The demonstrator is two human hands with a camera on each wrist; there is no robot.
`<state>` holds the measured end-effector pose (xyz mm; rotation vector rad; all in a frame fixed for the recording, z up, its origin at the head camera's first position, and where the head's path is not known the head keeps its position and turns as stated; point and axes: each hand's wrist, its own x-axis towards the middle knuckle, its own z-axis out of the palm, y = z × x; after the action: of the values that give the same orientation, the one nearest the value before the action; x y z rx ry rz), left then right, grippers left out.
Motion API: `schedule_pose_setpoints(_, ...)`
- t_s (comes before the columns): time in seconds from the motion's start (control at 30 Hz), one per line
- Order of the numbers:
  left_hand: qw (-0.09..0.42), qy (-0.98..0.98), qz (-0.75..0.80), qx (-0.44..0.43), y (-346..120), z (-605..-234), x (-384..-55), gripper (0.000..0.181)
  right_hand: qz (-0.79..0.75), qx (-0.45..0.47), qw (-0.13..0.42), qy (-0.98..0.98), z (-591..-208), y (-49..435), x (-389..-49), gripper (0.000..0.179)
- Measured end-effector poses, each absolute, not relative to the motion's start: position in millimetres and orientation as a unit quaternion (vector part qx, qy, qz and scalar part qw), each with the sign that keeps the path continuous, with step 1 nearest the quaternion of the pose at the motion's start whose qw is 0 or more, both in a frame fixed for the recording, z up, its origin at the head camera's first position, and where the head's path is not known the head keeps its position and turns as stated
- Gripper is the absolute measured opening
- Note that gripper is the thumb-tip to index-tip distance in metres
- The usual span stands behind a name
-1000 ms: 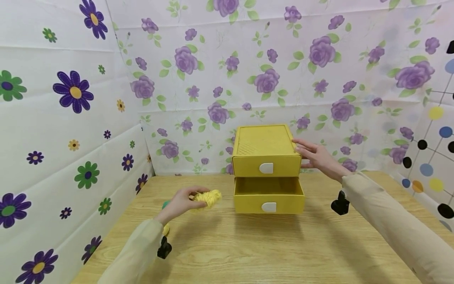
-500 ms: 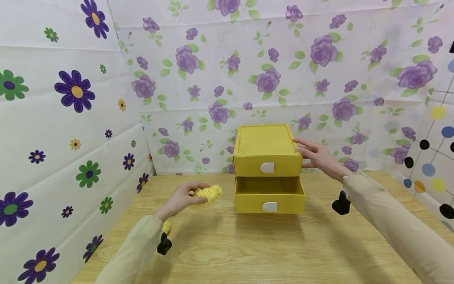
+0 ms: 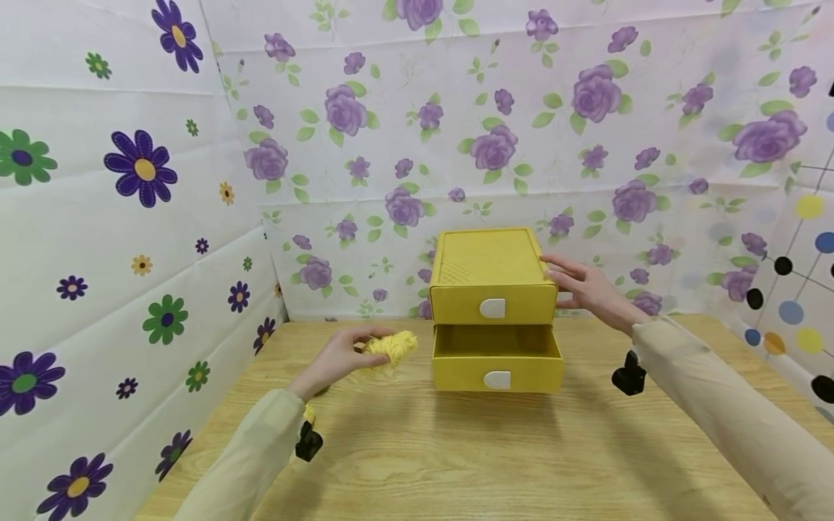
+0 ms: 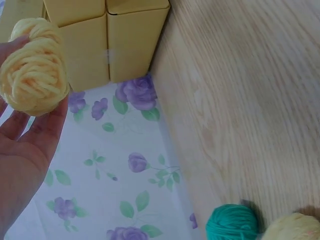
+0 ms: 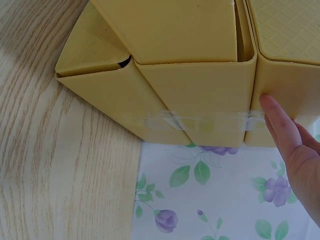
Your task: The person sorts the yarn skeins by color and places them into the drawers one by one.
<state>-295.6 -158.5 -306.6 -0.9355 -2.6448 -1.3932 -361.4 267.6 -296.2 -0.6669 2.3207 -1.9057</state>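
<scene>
Left hand (image 3: 339, 359) pinches yellow yarn (image 3: 395, 347) between thumb and fingers; the far end of the bundle sticks out past the fingertips, toward the box (image 3: 489, 255). Yarn is up off the desk (image 3: 404, 463), left of the lower drawer (image 3: 456, 375) and apart from it. Right hand (image 3: 589, 291) is spread, not gripping: fingers fairly straight, resting on the box's right side near the top edge; right wrist view shows a fingertip touching the side wall. Box is yellow, two drawers, stands upright toward the back of the desk. Upper drawer (image 3: 452, 305) is pushed in, lower one pulled out toward the person, inside visible from above. Each drawer front has a white handle (image 3: 492, 308). Clear tape (image 5: 195, 122) runs across the seams on the box's right side. Left wrist view: green ball (image 4: 231, 223) and a second yellow ball (image 4: 295, 230) lie on the desk side by side, cut off by the lower edge; in the head view the left arm mostly hides them. Both sleeves (image 3: 244, 456) cream, a black wrist camera (image 3: 308, 441) under each. Desk is light wood grain. Back cloth (image 3: 404, 94) is white with purple roses and green leaves.
</scene>
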Motion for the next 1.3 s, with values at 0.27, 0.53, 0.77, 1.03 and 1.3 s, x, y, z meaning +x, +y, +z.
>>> schedule_pose_setpoints(0.27, 0.012, -0.837, -0.442, -0.322, -151, -301, -300, 0.041, -0.61, -0.23, 0.034, 0.758, -296, 269, -363, 0.059)
schedule_pose_setpoints(0.53, 0.004, -0.835, -0.436, -0.336, -144, -311, -319, 0.042, -0.615, -0.217, 0.037, 0.757, -297, 269, -362, 0.059)
schedule_pose_setpoints(0.77, 0.003, -0.831, -0.435, -0.346, -133, -306, -319, 0.039, -0.609, -0.219, 0.035, 0.762, -294, 270, -362, 0.06)
schedule_pose_setpoints(1.03, -0.011, -0.828, -0.433, -0.356, -113, -282, -299, 0.038, -0.613, -0.219, 0.039, 0.758, -294, 269, -361, 0.06)
schedule_pose_setpoints(1.3, -0.001, -0.817, -0.432, -0.382, -99, -275, -300, 0.036, -0.612, -0.215, 0.032, 0.761, -295, 270, -361, 0.058)
